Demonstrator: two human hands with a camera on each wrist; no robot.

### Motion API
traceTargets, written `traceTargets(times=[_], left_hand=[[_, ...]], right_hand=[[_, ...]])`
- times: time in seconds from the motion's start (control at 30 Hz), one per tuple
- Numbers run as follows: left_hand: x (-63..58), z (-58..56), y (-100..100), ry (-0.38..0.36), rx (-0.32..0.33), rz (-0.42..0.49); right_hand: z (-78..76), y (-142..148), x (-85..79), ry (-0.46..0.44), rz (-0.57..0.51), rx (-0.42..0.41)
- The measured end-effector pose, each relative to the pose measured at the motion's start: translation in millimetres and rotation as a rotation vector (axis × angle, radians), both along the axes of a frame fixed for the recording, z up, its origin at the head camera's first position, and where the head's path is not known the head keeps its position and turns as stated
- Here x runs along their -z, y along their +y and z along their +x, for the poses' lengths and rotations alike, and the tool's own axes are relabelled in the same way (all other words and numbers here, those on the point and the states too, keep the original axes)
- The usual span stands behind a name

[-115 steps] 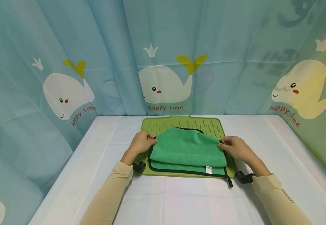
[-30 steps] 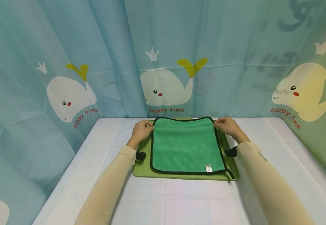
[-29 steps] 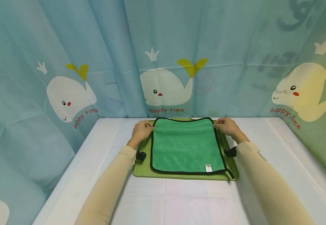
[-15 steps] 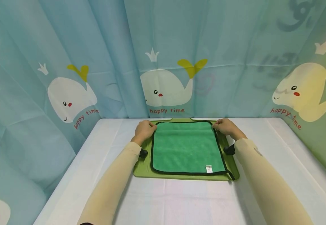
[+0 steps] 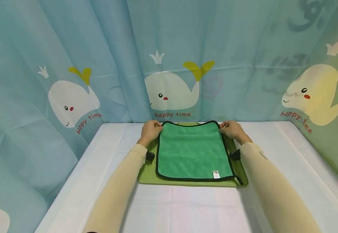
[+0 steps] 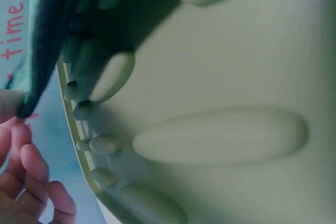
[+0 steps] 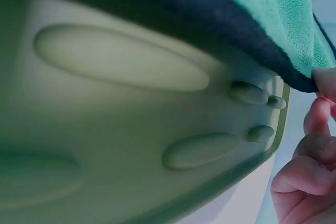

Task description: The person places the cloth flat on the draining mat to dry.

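Note:
A green cloth (image 5: 193, 152) with black edging and a small white label lies spread over a green ridged mat (image 5: 148, 173). My left hand (image 5: 150, 131) pinches the cloth's edge near its far left corner between thumb and forefinger; the left wrist view shows that edge lifted off the mat (image 6: 220, 77). At the far right corner my right hand (image 5: 231, 129) pinches the other side, the edge likewise raised over the ridges in the right wrist view. The far edge sags between both hands. The near edge of the cloth, with a black loop at its right corner, rests on the mat.
A white-covered table (image 5: 186, 210) carries the mat. Behind it and along both sides hangs a light blue curtain (image 5: 113, 48) printed with whales. Black wrist cameras, such as the right one (image 5: 235, 155), sit close over the mat's sides.
The cloth, earlier doubled over toward me, has been spread out flat toward the back. Its far edge, lower half a second ago, is raised again, and both hands have shifted slightly inward.

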State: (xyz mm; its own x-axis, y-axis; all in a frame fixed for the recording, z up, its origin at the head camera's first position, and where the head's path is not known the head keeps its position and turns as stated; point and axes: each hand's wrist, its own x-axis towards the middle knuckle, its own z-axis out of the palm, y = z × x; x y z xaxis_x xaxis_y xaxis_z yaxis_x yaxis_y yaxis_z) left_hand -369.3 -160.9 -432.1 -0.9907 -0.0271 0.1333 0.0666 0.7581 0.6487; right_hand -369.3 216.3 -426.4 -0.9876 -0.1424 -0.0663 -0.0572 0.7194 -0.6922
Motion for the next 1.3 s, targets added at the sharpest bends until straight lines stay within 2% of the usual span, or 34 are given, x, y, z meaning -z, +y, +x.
traceTargets(times=[0.17,0.3,0.47,0.6,0.77,0.9,1.03,1.13,1.3], left_hand=[[0.4,0.8,-1.8,0.089,0.002,0.067],[3.7,1.3,-2.3,0.108,0.016,0.09],[6.7,2.4,-2.0,0.047,0.024,0.053],[7.5,3.9,-2.7,-0.003,-0.005,0.007],[4.5,9.5,-5.2,-0.072,0.004,-0.051],[0.1,18.7,-7.2,-0.154,0.047,-0.098],[-7.8,33.3,-11.9,-0.237,0.097,-0.098],[-12.3,44.3,-17.2,-0.29,0.165,-0.098],[-14.2,62.6,-24.9,-0.372,0.308,-0.096]], right_hand=[[1.6,0.1,-2.7,0.009,-0.012,0.013],[1.4,0.6,-0.9,-0.004,-0.018,0.02],[-2.2,0.6,4.2,-0.041,0.016,-0.009],[-5.3,1.9,7.0,-0.078,0.053,-0.065],[-2.2,5.6,6.6,-0.085,0.103,-0.095],[9.0,10.2,2.9,-0.115,0.082,-0.141],[26.9,15.2,-2.0,-0.107,0.038,-0.203],[42.5,20.9,-3.7,-0.091,0.025,-0.259],[70.2,31.4,-1.9,-0.124,0.042,-0.356]])
